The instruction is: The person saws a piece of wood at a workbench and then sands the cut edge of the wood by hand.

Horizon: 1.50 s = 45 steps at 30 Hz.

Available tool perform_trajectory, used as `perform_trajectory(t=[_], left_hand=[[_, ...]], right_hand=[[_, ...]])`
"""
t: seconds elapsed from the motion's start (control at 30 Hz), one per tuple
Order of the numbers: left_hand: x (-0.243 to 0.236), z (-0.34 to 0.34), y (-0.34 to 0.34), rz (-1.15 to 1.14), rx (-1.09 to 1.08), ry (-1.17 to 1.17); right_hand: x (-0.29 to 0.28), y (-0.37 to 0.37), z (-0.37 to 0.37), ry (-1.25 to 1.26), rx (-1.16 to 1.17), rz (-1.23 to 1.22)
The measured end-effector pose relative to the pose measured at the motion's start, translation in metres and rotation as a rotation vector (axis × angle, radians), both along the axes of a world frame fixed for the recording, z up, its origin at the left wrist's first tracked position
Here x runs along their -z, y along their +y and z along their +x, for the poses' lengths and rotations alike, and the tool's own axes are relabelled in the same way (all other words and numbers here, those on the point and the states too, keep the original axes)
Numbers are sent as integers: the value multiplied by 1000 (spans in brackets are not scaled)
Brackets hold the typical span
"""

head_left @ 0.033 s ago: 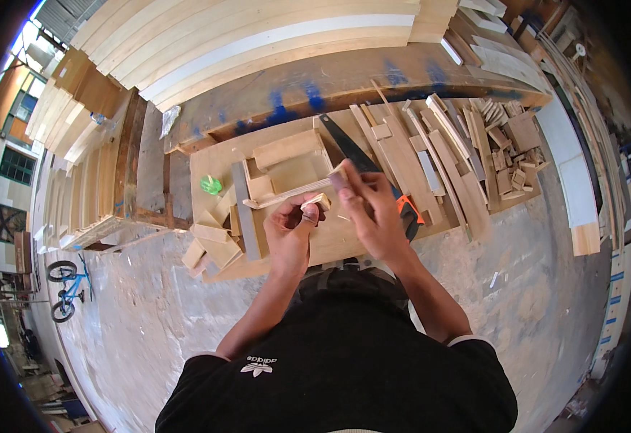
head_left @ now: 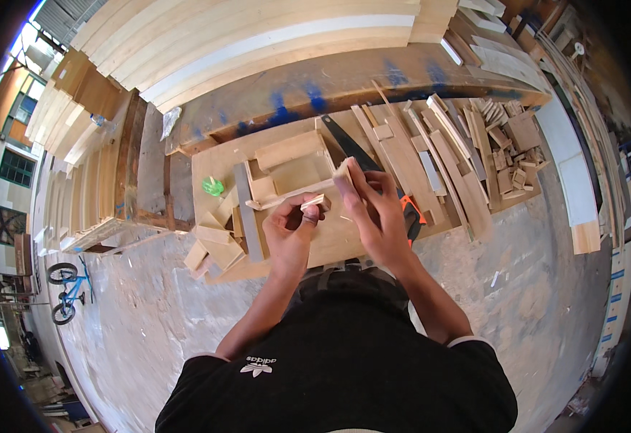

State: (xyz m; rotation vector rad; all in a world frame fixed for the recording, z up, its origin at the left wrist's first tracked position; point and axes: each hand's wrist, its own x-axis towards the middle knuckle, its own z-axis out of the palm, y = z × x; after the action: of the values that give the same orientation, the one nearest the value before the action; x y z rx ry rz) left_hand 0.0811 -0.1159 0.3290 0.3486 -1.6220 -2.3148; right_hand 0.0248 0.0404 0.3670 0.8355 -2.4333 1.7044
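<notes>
My left hand (head_left: 292, 225) pinches a small flat wood piece (head_left: 316, 202) between thumb and fingers. My right hand (head_left: 374, 211) grips a light wooden block (head_left: 344, 173) by its end, right beside the small piece. Both hands hover over a plywood board (head_left: 333, 242) lying on the floor. Just behind them is an open wooden box frame (head_left: 290, 169). A handsaw with a dark blade (head_left: 348, 153) and an orange handle (head_left: 411, 210) lies under and to the right of my right hand.
A green object (head_left: 213, 186) and a grey strip (head_left: 247, 216) lie left on the board, with wood scraps (head_left: 214, 249) at its corner. Many strips and offcuts (head_left: 474, 137) are piled to the right. Stacked planks (head_left: 258, 43) fill the back. A blue bicycle (head_left: 67, 285) stands far left.
</notes>
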Motion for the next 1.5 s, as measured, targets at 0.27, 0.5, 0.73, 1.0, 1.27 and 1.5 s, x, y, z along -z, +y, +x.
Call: perform_trajectory(t=[0.27, 0.5, 0.73, 1.0, 1.27, 1.5], left_hand=[[3, 10, -50, -322, -65, 339], [1, 16, -70, -527, -67, 505], [2, 23, -75, -587, -88, 541], [12, 21, -85, -597, -38, 578], [10, 23, -86, -502, 34, 551], [1, 20, -91, -642, 21, 710]], right_hand=[[20, -65, 36, -34, 99, -276], [15, -83, 71, 54, 89, -295], [25, -100, 82, -126, 157, -342], [28, -107, 87, -301, 145, -432], [54, -91, 64, -581, 176, -550], [20, -86, 80, -291, 183, -262]])
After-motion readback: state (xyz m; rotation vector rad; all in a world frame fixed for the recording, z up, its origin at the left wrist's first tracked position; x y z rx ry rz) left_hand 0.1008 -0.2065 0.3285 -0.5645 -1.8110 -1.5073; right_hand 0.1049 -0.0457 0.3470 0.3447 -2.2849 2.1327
